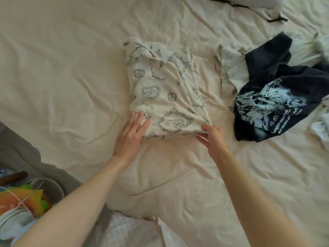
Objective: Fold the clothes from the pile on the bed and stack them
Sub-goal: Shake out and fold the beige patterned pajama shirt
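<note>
Garment: a cream printed top point(163, 91) lies folded into a long panel on the middle of the bed sheet point(62, 68), its hem nearest the person and its neckline at the far end.
Left hand: the left hand point(131, 134) lies flat on the near left corner of the top, fingers straight and a little spread, pressing the cloth down.
Right hand: the right hand point(211, 138) is at the near right corner; thumb on top and fingers below seem to pinch the hem, though the fold hides the fingertips.
Pile: right of the top and apart from it, a dark navy T-shirt point(277, 93) with a pale print lies crumpled over a pale green shirt point(229, 68); more light clothes point(320, 129) lie at the right edge.
Far edge: a white pillow point(249, 1) with dark trim.
Near left: beside the bed, a white round container point(51, 186) and some bright orange and green stuff point(23, 198), too blurred to name.
</note>
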Motion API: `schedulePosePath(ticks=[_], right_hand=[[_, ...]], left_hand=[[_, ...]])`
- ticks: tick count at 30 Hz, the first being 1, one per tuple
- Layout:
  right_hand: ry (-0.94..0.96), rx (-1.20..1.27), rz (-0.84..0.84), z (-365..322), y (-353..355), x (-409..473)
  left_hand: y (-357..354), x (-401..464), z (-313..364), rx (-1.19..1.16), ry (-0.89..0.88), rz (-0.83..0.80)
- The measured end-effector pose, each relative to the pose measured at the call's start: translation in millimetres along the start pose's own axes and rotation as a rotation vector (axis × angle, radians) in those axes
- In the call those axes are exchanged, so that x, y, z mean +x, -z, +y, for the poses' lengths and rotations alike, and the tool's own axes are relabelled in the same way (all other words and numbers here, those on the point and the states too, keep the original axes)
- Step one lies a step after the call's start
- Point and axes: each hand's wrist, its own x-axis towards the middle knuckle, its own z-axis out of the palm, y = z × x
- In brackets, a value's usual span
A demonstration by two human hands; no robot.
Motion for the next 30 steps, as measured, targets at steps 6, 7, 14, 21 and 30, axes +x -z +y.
schedulePosePath(ticks=[6, 7, 14, 21, 30], right_hand=[[-0.058, -0.041, 0.081, 15.7, 12.8, 12.7], [-0.061, -0.067, 0.077, 17.3, 14.4, 14.4], [0.074, -0.368, 0.081, 23.3, 8.4, 26.0], [0.089, -0.326, 0.001, 6.7, -2.9, 40.1], [0.108, -0.347, -0.088, 12.3, 10.7, 26.2]], left_hand=[[-8.4, -7.3, 3.7, 0.009, -0.116, -0.023], [-10.3, -9.7, 2.2, 0.021, -0.116, -0.027], [-22.9, -12.5, -2.0, 0.182, -0.018, -0.18], [-23.5, 10.6, -4.4, 0.244, -0.082, -0.145], [-16.8, 3.8, -22.0, 0.177, -0.244, -0.024]])
